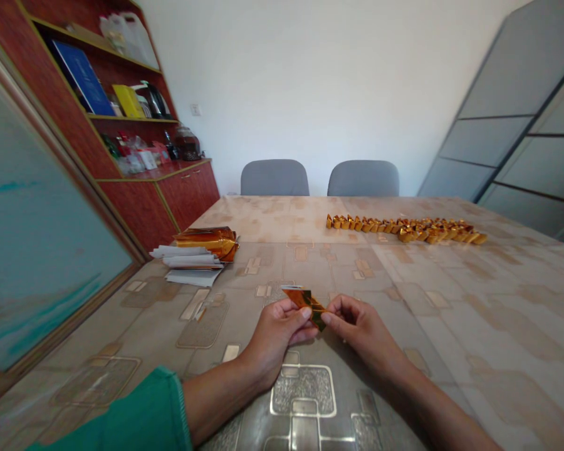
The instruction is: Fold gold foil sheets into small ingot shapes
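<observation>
A folded piece of gold foil paper [316,308] is held just above the table, in front of me. My left hand [282,326] grips its left part, with the thumb pressed on top and the fingers beneath. My right hand [357,319] pinches its right edge between thumb and fingers. A strip of pale backing shows along the paper's upper left end. To the left lies a stack of gold foil sheets [211,241], with white-backed sheets [190,263] fanned out beside it. Several folded gold pieces [404,228] stand in rows on the far right part of the table.
The table [244,401] has a patterned, shiny cover. Two grey chairs [275,178] stand at its far side before a white wall. On the left is a red cabinet [136,200] with shelves of household items; a grey panelled unit [489,119] is at the right.
</observation>
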{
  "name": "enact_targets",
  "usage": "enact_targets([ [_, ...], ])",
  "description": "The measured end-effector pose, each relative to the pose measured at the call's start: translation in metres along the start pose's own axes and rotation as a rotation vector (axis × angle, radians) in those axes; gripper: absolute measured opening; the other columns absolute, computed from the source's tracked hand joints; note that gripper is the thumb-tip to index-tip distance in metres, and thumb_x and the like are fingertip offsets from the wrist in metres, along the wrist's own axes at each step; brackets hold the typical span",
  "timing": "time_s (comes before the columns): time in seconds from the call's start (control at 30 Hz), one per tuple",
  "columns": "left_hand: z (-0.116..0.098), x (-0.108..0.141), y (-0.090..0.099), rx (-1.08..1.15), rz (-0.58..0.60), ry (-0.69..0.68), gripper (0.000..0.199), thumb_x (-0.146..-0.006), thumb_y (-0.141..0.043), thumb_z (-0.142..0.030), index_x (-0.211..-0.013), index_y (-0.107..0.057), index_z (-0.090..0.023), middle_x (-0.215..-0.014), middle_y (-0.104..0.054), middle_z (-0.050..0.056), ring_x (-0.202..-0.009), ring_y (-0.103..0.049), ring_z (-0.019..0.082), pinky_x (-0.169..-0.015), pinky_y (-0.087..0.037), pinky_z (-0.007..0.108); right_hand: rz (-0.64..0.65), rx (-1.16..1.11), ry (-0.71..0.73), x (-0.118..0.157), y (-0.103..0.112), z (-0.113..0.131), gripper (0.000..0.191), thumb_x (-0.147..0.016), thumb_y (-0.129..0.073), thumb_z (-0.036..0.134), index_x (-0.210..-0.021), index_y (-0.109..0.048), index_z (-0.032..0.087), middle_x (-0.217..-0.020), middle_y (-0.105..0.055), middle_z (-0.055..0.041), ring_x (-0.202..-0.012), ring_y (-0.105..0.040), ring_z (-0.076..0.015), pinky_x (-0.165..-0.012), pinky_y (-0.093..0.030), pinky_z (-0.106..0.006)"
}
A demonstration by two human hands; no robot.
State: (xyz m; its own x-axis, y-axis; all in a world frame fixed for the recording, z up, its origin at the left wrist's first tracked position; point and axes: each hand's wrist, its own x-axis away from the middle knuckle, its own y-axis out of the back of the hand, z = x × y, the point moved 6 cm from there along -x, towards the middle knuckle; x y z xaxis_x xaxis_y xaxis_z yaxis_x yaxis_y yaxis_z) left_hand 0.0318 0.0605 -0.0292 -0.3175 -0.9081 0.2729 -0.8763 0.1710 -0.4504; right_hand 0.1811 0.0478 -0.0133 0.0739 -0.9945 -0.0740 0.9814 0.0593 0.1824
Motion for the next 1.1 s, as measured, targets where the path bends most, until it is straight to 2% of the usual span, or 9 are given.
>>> enact_targets([
  [0.17, -0.001, -0.002, -0.003, 0.012, 0.009, -0.006, 0.039, -0.063, -0.093, -0.034, -0.087, -0.073, -0.010, -0.084, -0.074, 0.007, -0.072, -0.069, 0.015, -0.070, -0.057, 0.026, -0.031, 0.000, 0.020, -0.001, 0.005, 0.000, 0.039, -0.082, -0.066, 0.057, -0.071, -0.058, 0.020, -0.064, -0.051, 0.0019, -0.060, -0.042, -0.0138, -0.055, -0.031, -0.027],
  [0.3, -0.002, -0.003, -0.001, 0.046, -0.012, -0.037, 0.045, -0.059, -0.095, -0.039, -0.088, -0.073, -0.013, -0.089, -0.074, 0.005, -0.077, -0.068, 0.014, -0.073, -0.057, 0.025, 0.016, -0.032, 0.008, -0.002, 0.002, 0.000, 0.041, -0.081, -0.065, 0.061, -0.081, -0.059, 0.020, -0.066, -0.052, 0.0021, -0.059, -0.044, -0.0141, -0.053, -0.033, -0.026],
  [0.47, 0.002, -0.001, -0.001, 0.054, -0.005, -0.055, 0.045, -0.058, -0.094, -0.041, -0.085, -0.072, -0.013, -0.089, -0.073, 0.005, -0.080, -0.067, 0.015, -0.083, -0.056, 0.030, 0.053, -0.018, -0.005, 0.000, -0.004, -0.004, 0.037, -0.078, -0.073, 0.051, -0.068, -0.056, 0.019, -0.062, -0.048, 0.0035, -0.059, -0.040, -0.0127, -0.054, -0.030, -0.026],
  [0.63, 0.001, -0.002, -0.003, 0.026, -0.001, -0.084, 0.048, -0.057, -0.094, -0.042, -0.084, -0.071, -0.010, -0.081, -0.071, 0.005, -0.073, -0.064, 0.014, -0.076, -0.053, 0.027, 0.058, -0.049, -0.014, 0.002, -0.005, -0.007, 0.040, -0.082, -0.069, 0.056, -0.071, -0.056, 0.019, -0.065, -0.049, 0.0025, -0.059, -0.040, -0.0128, -0.053, -0.029, -0.026],
  [0.8, -0.002, -0.005, 0.002, 0.001, -0.020, -0.113, 0.044, -0.059, -0.093, -0.043, -0.081, -0.069, -0.012, -0.072, -0.067, 0.000, -0.067, -0.059, 0.011, -0.067, -0.048, 0.023, 0.068, -0.106, -0.010, 0.000, -0.005, -0.007, 0.043, -0.086, -0.064, 0.060, -0.073, -0.055, 0.020, -0.062, -0.052, 0.0023, -0.058, -0.043, -0.0130, -0.055, -0.033, -0.026],
  [0.97, -0.002, -0.006, 0.000, -0.013, -0.015, -0.120, 0.047, -0.060, -0.092, -0.045, -0.083, -0.070, -0.011, -0.074, -0.068, 0.002, -0.066, -0.058, 0.011, -0.064, -0.047, 0.023, -0.008, -0.101, 0.007, -0.001, 0.001, -0.006, 0.042, -0.087, -0.065, 0.058, -0.072, -0.056, 0.019, -0.065, -0.049, 0.0023, -0.061, -0.041, -0.0129, -0.056, -0.030, -0.026],
  [1.1, -0.005, -0.005, -0.003, 0.006, -0.016, -0.147, 0.044, -0.061, -0.091, -0.045, -0.081, -0.069, -0.013, -0.072, -0.067, 0.000, -0.066, -0.059, 0.011, -0.066, -0.048, 0.022, 0.036, -0.130, 0.001, 0.000, -0.004, -0.005, 0.043, -0.084, -0.067, 0.060, -0.078, -0.059, 0.019, -0.066, -0.051, 0.0024, -0.059, -0.042, -0.0128, -0.055, -0.031, -0.026],
])
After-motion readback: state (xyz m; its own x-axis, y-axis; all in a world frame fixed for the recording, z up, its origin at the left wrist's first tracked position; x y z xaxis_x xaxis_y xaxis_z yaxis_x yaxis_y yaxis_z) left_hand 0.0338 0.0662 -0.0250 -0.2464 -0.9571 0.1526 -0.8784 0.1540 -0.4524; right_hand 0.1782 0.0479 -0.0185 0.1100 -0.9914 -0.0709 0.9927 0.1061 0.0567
